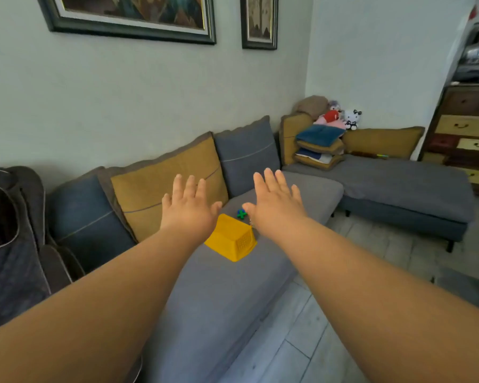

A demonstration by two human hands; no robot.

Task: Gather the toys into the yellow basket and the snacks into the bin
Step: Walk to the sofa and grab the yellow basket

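Pale walls hung with two framed pictures back a grey L-shaped fabric sofa (219, 299) with mustard and blue-grey cushions. At far left stands a dark padded armchair (11, 258). The left hand (188, 208) reaches out flat over the seat, fingers straight and spread, holding nothing. Just right of it, the yellow perforated plastic basket (230, 239) lies on the seat, apparently tipped over, since its opening does not show. Just beyond it sits a small blue-and-green plastic toy (241, 214), close to the thumb of the right hand (277, 200), which is equally flat and empty; the hands are apart. Farther right, plush toys (340, 116) perch above stacked cushions in the corner. No bin or snacks show. The sensible start is probably to right the basket with both hands, settle it level on the soft seat, then drop the nearby toy in.
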